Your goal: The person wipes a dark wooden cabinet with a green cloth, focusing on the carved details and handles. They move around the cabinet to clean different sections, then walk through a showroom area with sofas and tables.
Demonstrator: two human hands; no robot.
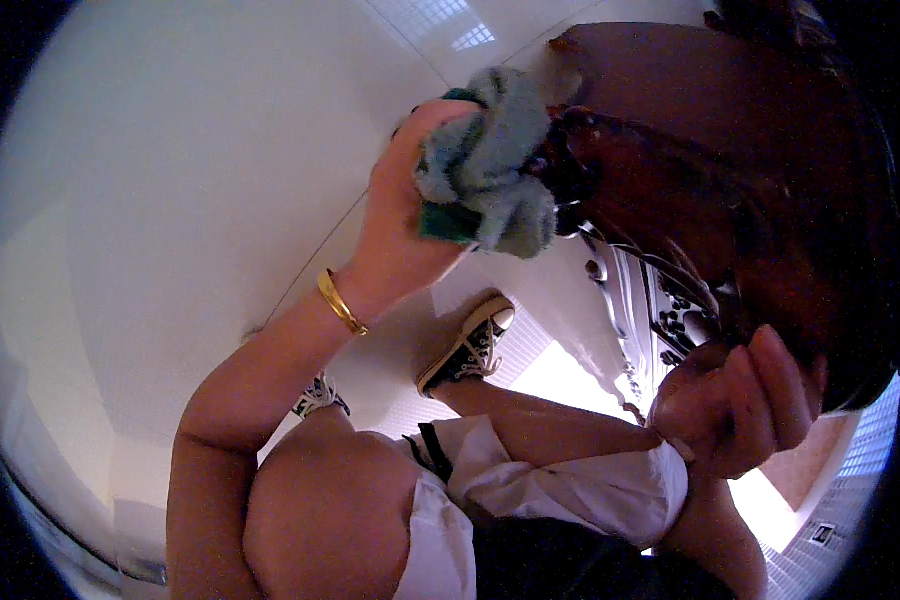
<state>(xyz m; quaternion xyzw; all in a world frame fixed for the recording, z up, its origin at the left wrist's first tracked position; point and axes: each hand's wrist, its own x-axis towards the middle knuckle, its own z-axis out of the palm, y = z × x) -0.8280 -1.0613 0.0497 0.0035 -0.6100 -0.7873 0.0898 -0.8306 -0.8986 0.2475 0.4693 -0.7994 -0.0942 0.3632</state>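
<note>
A crumpled grey-green cloth (506, 172) is bunched in my left hand (412, 187), near the top middle of the view. A darker green edge shows beneath its folds. The cloth is beside the carved edge of a dark reddish-brown, glossy piece of wooden furniture (667, 82); whether they touch is hard to tell. On my left wrist sits a gold-coloured bracelet (337, 304). Lower right, my right hand (742, 412) has its fingers curled around a rounded dark part of the furniture, partly hidden by the hand.
Glossy pale floor tiles (180, 172) with thin joints spread across the left and top. My bent knees and a dark lace-up sneaker with a light toe (476, 349) are below the cloth. Bright, shiny curved metal shapes (634, 300) show below the furniture, with strong glare near them.
</note>
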